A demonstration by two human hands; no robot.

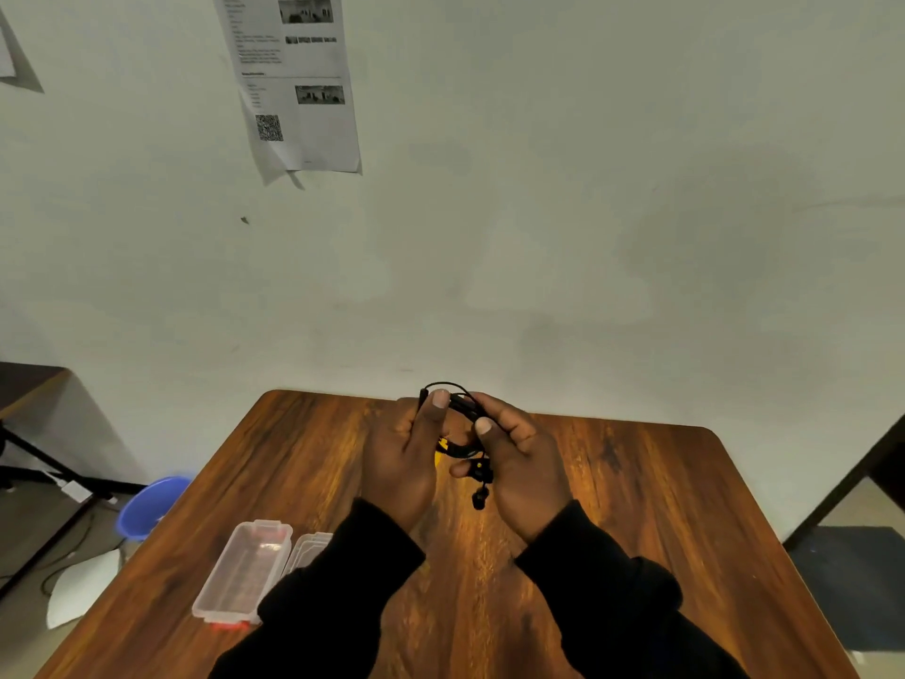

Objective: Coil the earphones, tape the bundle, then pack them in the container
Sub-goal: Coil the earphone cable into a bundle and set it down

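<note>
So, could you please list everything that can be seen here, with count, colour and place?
table: one, brown wood, against the wall
container: one, clear, open, left near part of table
lid: one, clear, beside the container
earphones: one set, black, held above the table
yellow object: one, partly hidden between the hands
paper sheet: one, white, on the wall
bucket: one, blue, floor at left
left hand: holding the earphones
right hand: holding the earphones

head cam | looks forward and down (wide-angle) | close over table (pixel 636 507) | wall (pixel 587 188) behind
</note>
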